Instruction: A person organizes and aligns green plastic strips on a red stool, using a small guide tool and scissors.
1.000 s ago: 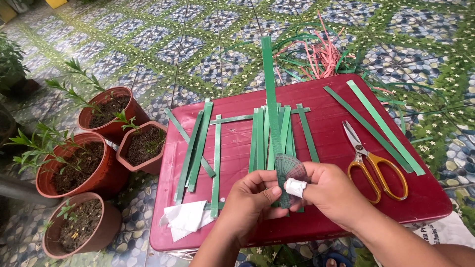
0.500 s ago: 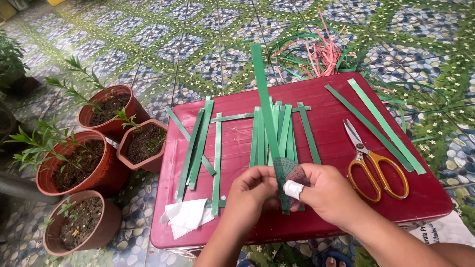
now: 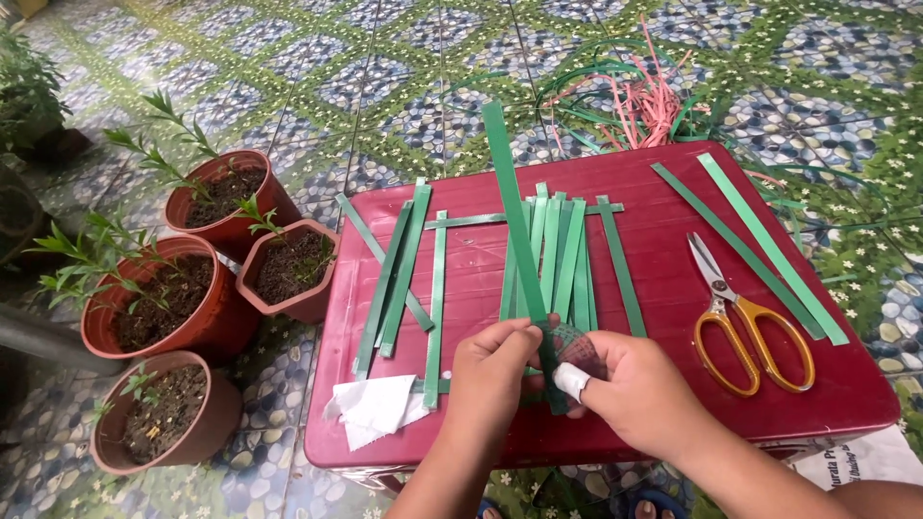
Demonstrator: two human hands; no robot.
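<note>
My left hand (image 3: 495, 370) and my right hand (image 3: 639, 389) meet over the front of a dark red table (image 3: 856, 404). Together they pinch the lower end of a long green strip (image 3: 510, 207) that rises tilted to the upper left. Between the fingers sits a small round transparent piece (image 3: 575, 343). My right thumb wears a white bandage (image 3: 572, 380). Beneath the hands lie several more green strips (image 3: 567, 255), side by side on the tabletop.
Yellow-handled scissors (image 3: 745, 322) lie to the right, beside two long strips (image 3: 769, 250). More strips (image 3: 399, 269) and a white paper scrap (image 3: 375, 408) lie at left. Several terracotta pots (image 3: 183, 317) stand left of the table. Pink and green strands (image 3: 644, 96) are heaped behind it on the tiled floor.
The top of the held strip has swung from nearly upright to leaning left. Both hands stay together at the same spot.
</note>
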